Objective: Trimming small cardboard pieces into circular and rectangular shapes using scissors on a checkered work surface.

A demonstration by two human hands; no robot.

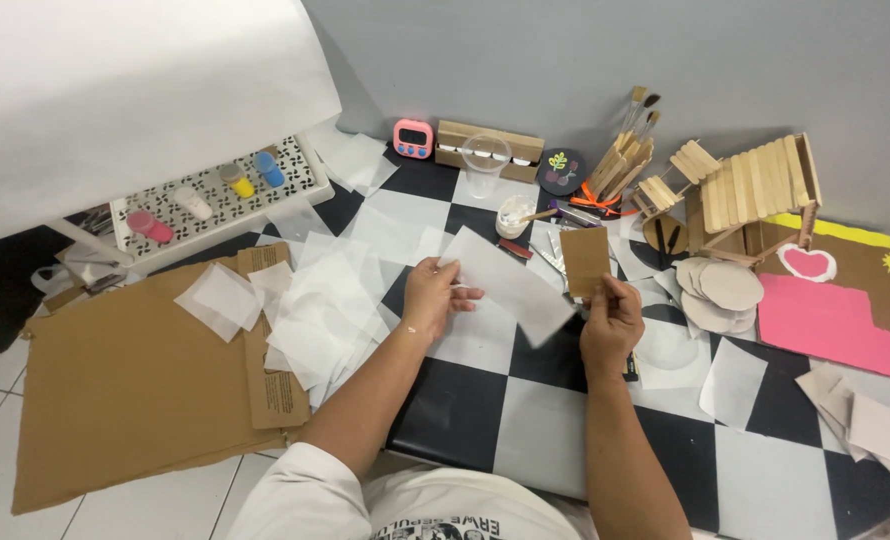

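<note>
I see a black-and-white checkered table (525, 420) with a large brown cardboard sheet (125, 390) lying off its left edge. Next in size: a pink paper sheet (835, 325) at far right, and a craft-stick house (755, 190) behind it. A loose heap of translucent paper squares (320, 310) sits left of centre; a stack of pale round discs (720, 295) sits right of centre.

Left hand (430, 295): thumb and fingers pinched on the left short edge of a translucent paper sheet (510, 285). The sheet's long axis runs from that hand down and rightward, its far corner ending just beside the right hand (610, 320).

Right hand: fingers closed on the lower edge of a small brown cardboard rectangle (586, 260), held upright, long axis vertical, directly above the fingertips. The rectangle stands at the sheet's right end; I cannot tell whether they touch. The right hand is nearer the rectangle, the left nearer the sheet.
</note>
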